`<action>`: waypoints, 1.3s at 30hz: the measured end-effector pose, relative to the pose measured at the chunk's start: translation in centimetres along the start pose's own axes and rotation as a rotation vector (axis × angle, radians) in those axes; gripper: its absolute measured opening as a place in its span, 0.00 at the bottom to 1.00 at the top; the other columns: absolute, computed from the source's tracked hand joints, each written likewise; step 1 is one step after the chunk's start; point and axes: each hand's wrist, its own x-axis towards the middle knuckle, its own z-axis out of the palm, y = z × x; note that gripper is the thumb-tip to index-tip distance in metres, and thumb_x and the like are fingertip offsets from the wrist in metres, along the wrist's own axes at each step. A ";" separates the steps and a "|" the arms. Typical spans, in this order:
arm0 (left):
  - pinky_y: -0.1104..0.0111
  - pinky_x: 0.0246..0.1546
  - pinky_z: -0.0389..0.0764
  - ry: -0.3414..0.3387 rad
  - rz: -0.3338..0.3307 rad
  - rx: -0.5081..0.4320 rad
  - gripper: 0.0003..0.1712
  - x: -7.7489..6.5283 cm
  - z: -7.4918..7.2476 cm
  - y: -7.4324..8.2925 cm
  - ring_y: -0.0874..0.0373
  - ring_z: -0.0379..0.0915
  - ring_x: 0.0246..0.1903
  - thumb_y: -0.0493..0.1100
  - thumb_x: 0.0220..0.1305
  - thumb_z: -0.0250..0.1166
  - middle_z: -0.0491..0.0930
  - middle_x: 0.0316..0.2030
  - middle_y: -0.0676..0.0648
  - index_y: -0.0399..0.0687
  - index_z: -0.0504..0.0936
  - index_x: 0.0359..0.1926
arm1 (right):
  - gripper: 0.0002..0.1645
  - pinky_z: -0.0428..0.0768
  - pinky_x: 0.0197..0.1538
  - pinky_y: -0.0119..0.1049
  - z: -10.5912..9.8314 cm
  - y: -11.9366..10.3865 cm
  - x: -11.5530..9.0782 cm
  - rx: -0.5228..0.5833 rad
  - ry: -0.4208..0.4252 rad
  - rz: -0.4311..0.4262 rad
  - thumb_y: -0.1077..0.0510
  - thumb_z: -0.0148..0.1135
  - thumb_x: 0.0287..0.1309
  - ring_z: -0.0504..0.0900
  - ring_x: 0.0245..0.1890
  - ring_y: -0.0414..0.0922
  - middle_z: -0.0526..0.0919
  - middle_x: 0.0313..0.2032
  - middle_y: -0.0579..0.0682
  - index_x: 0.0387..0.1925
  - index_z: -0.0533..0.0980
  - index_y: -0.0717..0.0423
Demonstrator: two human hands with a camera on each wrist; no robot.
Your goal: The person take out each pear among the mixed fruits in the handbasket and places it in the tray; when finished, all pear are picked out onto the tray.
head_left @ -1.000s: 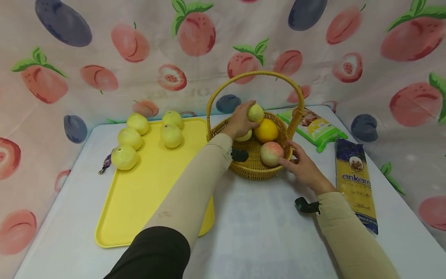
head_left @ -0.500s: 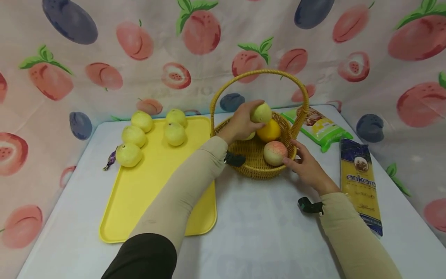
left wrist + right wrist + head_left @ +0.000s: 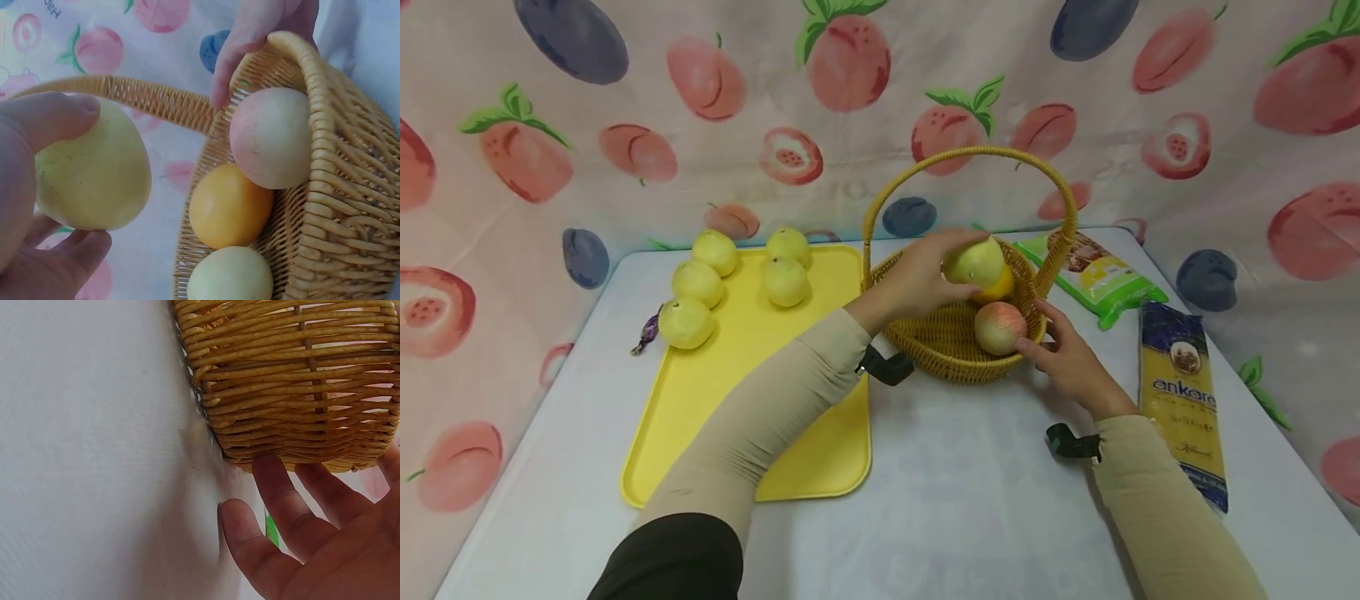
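Note:
My left hand (image 3: 917, 279) holds a pale yellow-green round fruit (image 3: 973, 265) between thumb and fingers, raised above the wicker basket (image 3: 947, 354). In the left wrist view this fruit (image 3: 103, 172) is apart from the basket and the other fruits. Inside the basket lie an orange (image 3: 231, 206), a pink-and-cream peach (image 3: 998, 327) and another pale green fruit (image 3: 231, 275). My right hand (image 3: 1071, 362) grips the basket's right rim by the peach. Its fingers (image 3: 284, 494) reach along the outer wall in the right wrist view.
A yellow tray (image 3: 805, 400) lies left of the basket, with several pale yellow-green fruits (image 3: 785, 282) on and along it. A purple-wrapped candy (image 3: 646, 333) sits beside it. Right of the basket are a green packet (image 3: 1101, 279) and a yellow-and-blue pasta packet (image 3: 1183, 400).
The left hand has lifted the pale fruit up and toward me, away from the orange. The right hand keeps its grip on the rim. The head view has shifted slightly.

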 end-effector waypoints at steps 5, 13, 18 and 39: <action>0.62 0.57 0.73 -0.002 -0.002 0.009 0.39 -1.8 -0.6 0.5 0.50 0.62 0.66 0.48 0.63 0.72 0.62 0.70 0.43 0.55 0.68 0.73 | 0.58 0.68 0.62 0.59 0.1 0.1 0.0 0.018 0.006 0.007 0.34 0.58 0.66 0.64 0.66 0.66 0.43 0.77 0.66 0.81 0.34 0.40; 0.66 0.54 0.74 -0.002 0.057 0.005 0.35 -4.6 -1.5 0.5 0.55 0.64 0.63 0.46 0.63 0.72 0.69 0.65 0.46 0.51 0.73 0.70 | 0.57 0.66 0.63 0.61 0.0 0.1 0.0 0.023 0.001 0.000 0.34 0.58 0.67 0.63 0.66 0.67 0.43 0.77 0.66 0.81 0.34 0.40; 0.63 0.62 0.69 -0.007 0.058 0.011 0.34 -6.4 -2.2 0.4 0.55 0.61 0.67 0.46 0.63 0.72 0.72 0.66 0.48 0.49 0.74 0.69 | 0.57 0.67 0.63 0.60 0.0 0.1 0.1 0.025 -0.003 -0.004 0.34 0.58 0.67 0.63 0.65 0.67 0.43 0.77 0.66 0.81 0.34 0.39; 0.54 0.52 0.80 0.076 -0.152 -0.090 0.32 -15.2 -5.4 -3.0 0.45 0.64 0.65 0.42 0.65 0.70 0.58 0.71 0.38 0.49 0.74 0.69 | 0.57 0.65 0.64 0.63 0.1 0.0 0.1 0.032 -0.015 -0.003 0.37 0.58 0.68 0.61 0.67 0.68 0.42 0.77 0.66 0.81 0.33 0.41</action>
